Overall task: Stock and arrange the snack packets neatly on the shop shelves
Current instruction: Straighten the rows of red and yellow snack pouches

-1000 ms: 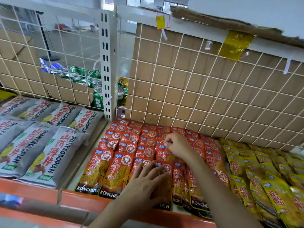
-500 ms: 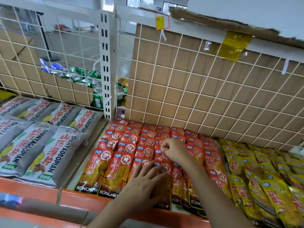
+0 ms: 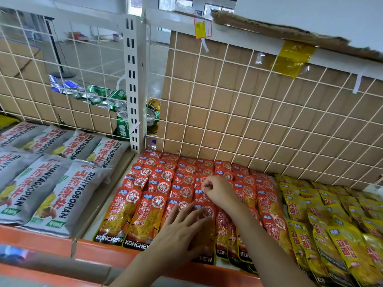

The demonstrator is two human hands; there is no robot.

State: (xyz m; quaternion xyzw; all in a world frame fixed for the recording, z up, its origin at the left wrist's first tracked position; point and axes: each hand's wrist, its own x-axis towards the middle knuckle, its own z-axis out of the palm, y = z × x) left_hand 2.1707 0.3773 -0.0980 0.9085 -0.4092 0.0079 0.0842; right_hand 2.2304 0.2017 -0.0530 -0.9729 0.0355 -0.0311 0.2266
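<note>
Since half a second ago our right hand [image 3: 219,193] has come a little toward the front. Its fingers are curled and pinch the top of one of the red packets [image 3: 145,216] in the middle rows. Our left hand [image 3: 182,230] stays flat, fingers spread, on the front row. The front packets reach the orange shelf lip [image 3: 103,250], and the back row lies at the foot of the wire grid [image 3: 259,121]. Yellow packets [image 3: 331,235] lie just beside on the right. On the left a narrow strip of bare shelf [image 3: 93,216] is free.
</note>
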